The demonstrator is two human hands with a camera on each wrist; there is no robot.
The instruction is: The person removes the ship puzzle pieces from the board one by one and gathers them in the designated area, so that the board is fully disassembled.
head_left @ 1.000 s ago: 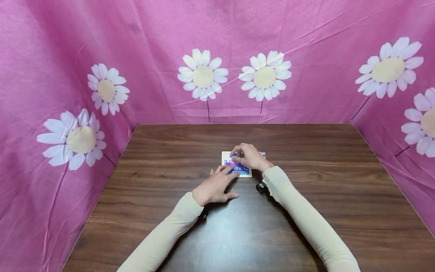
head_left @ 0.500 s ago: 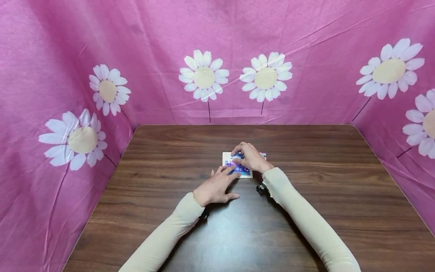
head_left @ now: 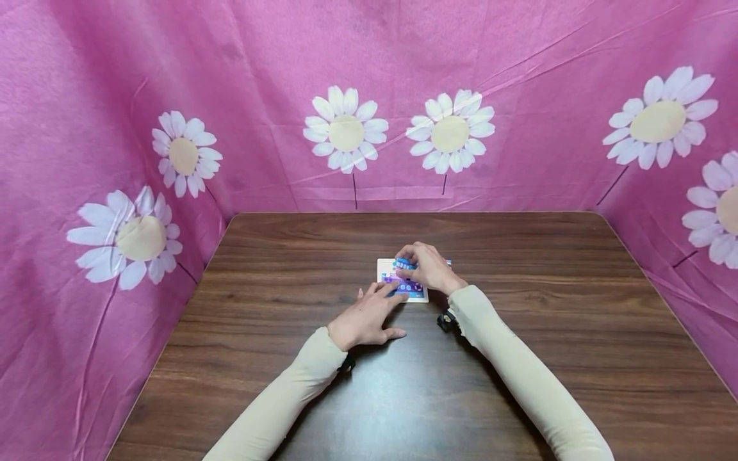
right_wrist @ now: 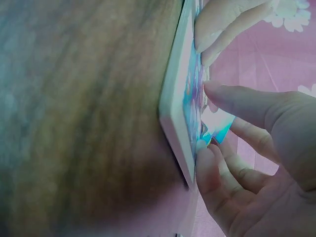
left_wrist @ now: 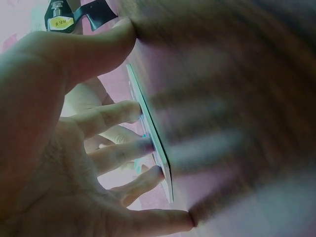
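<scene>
A small flat picture board (head_left: 382,264) with a white border and a purple-blue print lies on the brown table. My left hand (head_left: 366,317) rests its outstretched fingertips on the board's near left part, thumb and little finger spread to the tabletop. Over the board's far right part, my right hand (head_left: 429,269) pinches a thin blue-and-white picture piece (right_wrist: 223,129) between thumb and fingers. That piece stands tilted up from the board in the right wrist view, and its lower part is hidden by the fingers. A blue corner shows past the right hand's far side.
The wooden table (head_left: 288,256) extends around the board on all sides. A pink curtain (head_left: 398,64) printed with white daisies hangs behind it and at both sides. A black strap (head_left: 445,320) sits at the right wrist.
My right hand has shifted slightly right, uncovering more of the blue print. The bit of colour showing beyond it has turned from red to blue. The left hand stays in place.
</scene>
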